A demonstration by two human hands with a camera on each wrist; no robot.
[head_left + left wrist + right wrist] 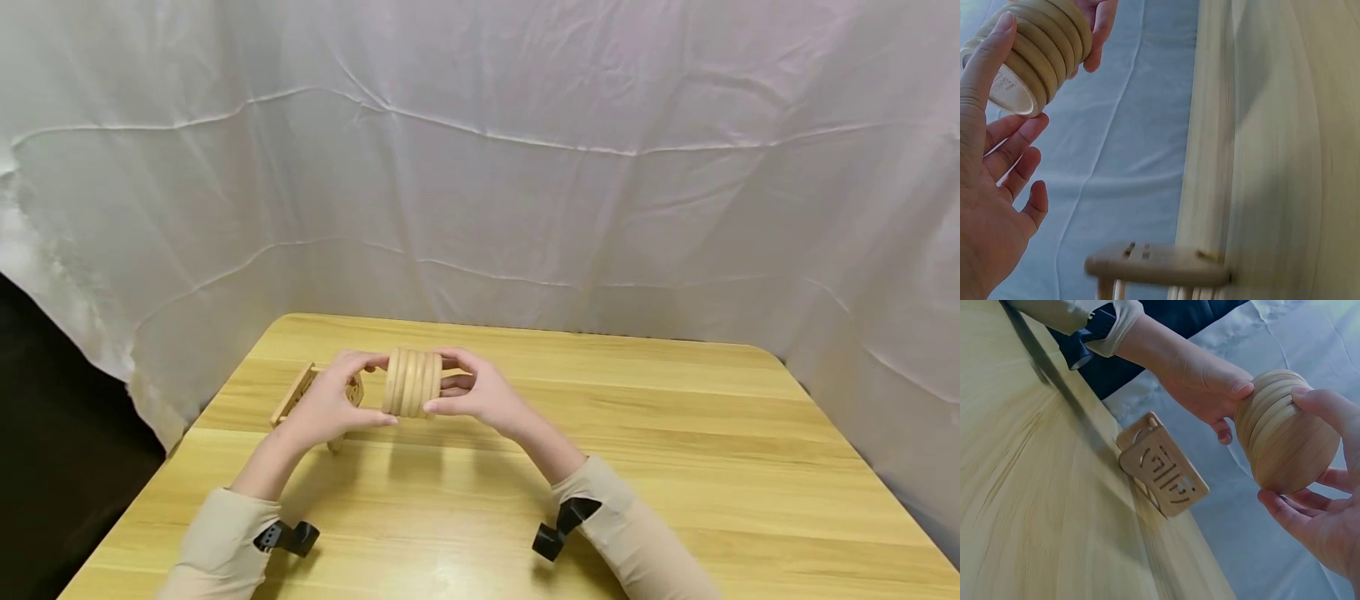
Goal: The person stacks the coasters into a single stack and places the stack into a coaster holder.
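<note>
A stack of several round wooden coasters (412,383) is held sideways above the table between both hands. My left hand (330,408) pinches the stack's left end, thumb on one side of the rim and fingertips on the other. The right hand (483,396) grips the opposite end with thumb and fingers around the edge. In the left wrist view the end coaster (1013,90) shows a pale face with faint print. The right wrist view shows a plain wood-grain face on the other end coaster (1300,450).
A wooden holder (1166,465) with cut-out slots stands on the table (600,433), partly hidden behind my left hand in the head view. Pale cloth (525,208) hangs behind the table and along its sides. Black camera mounts (551,542) sit on both wrists.
</note>
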